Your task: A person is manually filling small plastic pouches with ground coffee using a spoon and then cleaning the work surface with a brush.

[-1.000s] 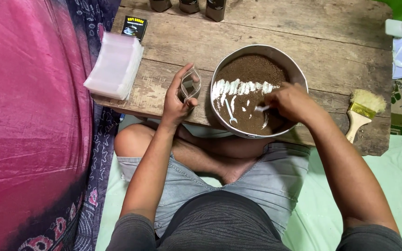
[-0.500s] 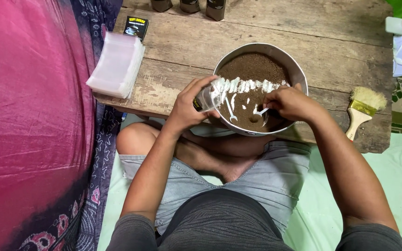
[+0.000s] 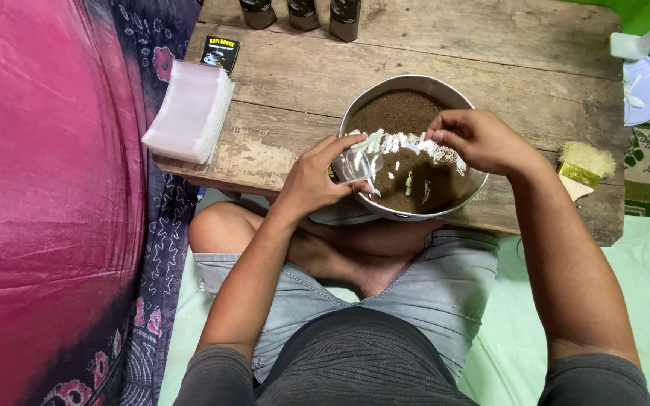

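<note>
While the left hand (image 3: 311,180) is pinching a small clear plastic pouch (image 3: 356,162) over the round metal bowl of brown powder (image 3: 355,113), the right hand (image 3: 475,140) is gripping a small white plastic spoon (image 3: 415,143).

Between my hands sits a round silver metal bowl (image 3: 469,113) of dark brown powder (image 3: 396,113) crossed by a white streak. My left hand (image 3: 314,180) grips a clear plastic pouch (image 3: 359,162). Beyond it lies a translucent whitish bag stack (image 3: 189,111) on the weathered brown wooden table (image 3: 536,53). Right of my right hand (image 3: 479,139), a yellow-bristled, gold-banded brush (image 3: 584,169).
</note>
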